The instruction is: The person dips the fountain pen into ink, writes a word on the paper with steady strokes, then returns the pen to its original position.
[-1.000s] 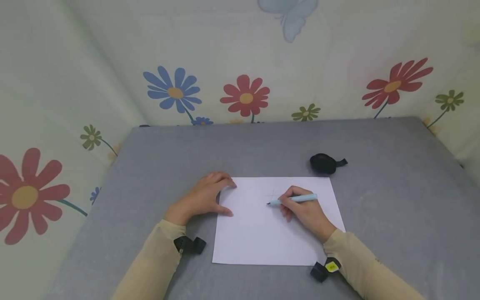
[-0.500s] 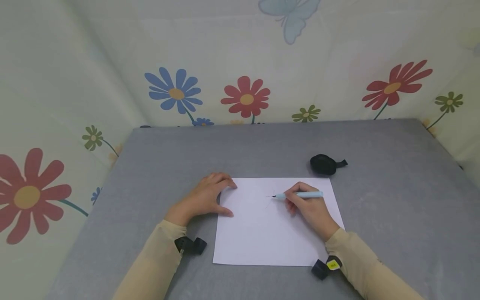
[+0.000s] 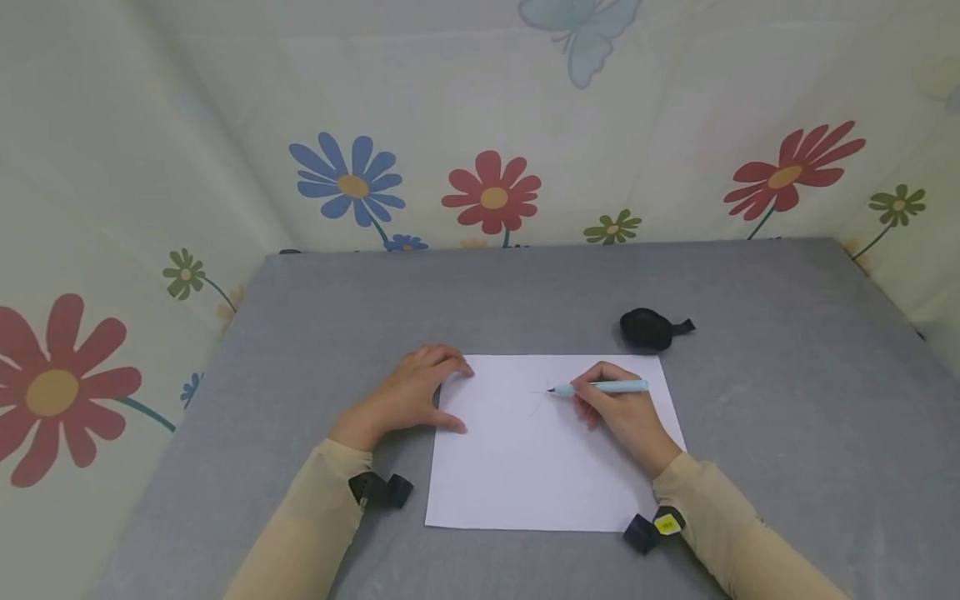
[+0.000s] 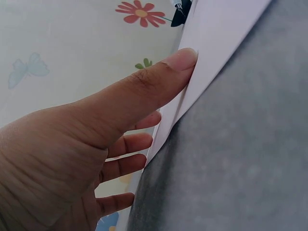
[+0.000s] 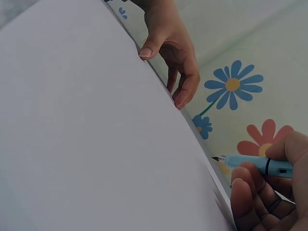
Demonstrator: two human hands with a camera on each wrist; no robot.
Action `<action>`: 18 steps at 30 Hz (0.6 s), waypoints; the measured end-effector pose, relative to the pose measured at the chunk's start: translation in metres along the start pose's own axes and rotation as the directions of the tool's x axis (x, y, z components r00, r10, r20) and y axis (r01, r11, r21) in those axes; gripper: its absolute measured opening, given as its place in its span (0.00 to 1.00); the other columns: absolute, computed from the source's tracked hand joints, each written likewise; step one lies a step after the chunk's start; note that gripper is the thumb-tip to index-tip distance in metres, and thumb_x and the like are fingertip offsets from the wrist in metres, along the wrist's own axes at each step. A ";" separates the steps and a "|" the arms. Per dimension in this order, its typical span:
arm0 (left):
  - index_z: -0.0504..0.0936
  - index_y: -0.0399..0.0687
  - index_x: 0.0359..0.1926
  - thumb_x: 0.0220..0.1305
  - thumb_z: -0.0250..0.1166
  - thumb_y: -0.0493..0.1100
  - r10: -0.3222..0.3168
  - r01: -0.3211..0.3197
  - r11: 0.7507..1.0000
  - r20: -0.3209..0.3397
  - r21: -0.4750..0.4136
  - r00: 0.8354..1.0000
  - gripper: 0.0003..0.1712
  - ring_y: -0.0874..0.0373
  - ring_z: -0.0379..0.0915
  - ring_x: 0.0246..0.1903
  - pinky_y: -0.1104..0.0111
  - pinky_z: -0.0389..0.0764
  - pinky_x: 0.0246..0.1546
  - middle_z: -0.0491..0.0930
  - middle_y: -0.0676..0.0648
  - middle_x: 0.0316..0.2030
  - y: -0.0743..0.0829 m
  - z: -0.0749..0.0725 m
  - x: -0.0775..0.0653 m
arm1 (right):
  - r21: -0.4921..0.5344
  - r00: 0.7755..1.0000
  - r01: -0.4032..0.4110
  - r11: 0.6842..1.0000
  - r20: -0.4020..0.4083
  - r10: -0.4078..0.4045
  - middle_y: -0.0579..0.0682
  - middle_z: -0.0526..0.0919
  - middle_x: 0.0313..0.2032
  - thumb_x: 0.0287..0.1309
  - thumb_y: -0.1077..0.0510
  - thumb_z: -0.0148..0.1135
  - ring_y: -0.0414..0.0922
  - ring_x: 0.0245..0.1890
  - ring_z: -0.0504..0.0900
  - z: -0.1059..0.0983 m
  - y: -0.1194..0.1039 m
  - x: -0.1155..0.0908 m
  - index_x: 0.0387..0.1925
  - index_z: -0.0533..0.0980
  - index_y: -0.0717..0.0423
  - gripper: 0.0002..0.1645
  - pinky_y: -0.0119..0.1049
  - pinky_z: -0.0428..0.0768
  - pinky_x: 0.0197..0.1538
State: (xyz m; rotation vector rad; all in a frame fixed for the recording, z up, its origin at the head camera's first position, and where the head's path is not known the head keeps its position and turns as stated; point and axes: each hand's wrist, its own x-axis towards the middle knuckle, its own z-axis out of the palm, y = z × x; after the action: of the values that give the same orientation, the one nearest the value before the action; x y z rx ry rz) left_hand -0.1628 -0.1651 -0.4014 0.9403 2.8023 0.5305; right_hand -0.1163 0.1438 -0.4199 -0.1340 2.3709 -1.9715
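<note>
Right hand (image 3: 621, 410) pinches a light-blue pen (image 3: 618, 387), tip beside faint lines (image 3: 539, 392) on white paper (image 3: 510, 479), which lies on a grey table (image 3: 810, 375); left hand (image 3: 408, 389), thumb and fingers spread, rests on the paper's left edge.

matt paper, smooth plastic, soft cloth

under both hands, the left hand (image 3: 408, 392) and the right hand (image 3: 618, 412), the sheet of paper (image 3: 510, 467) is smooth, white and matt. the fountain pen (image 5: 245, 160) in the right hand has a smooth, pale blue, plastic-looking barrel with a faint sheen; its dark nib (image 5: 218, 158) looks like metal. around the hands, the table cover (image 3: 337, 317) reads as dull, faintly mottled grey cloth. beige sleeves (image 3: 300, 525) behind them are soft, matt fabric; the black wrist cameras (image 3: 400, 492) look like hard plastic. beyond them, the flower-printed curtain (image 3: 420, 83) is smooth, thin sheeting with soft folds.
</note>
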 end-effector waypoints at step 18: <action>0.75 0.53 0.57 0.40 0.78 0.61 -0.020 0.020 1.000 0.009 0.009 1.000 0.42 0.49 0.62 0.64 0.50 0.62 0.67 0.70 0.47 0.60 0.001 0.001 0.000 | -0.023 1.000 0.004 1.000 0.015 -0.003 0.58 0.81 0.26 0.60 0.61 0.62 0.38 0.21 0.78 0.001 0.002 0.001 0.34 0.74 0.70 0.11 0.31 0.80 0.26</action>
State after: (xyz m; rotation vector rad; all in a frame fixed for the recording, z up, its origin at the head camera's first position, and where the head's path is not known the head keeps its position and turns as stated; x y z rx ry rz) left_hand -0.1623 -0.1641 -0.4017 0.9125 2.8050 0.5106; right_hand -0.1171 0.1429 -0.4221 -0.1534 2.3868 -1.9377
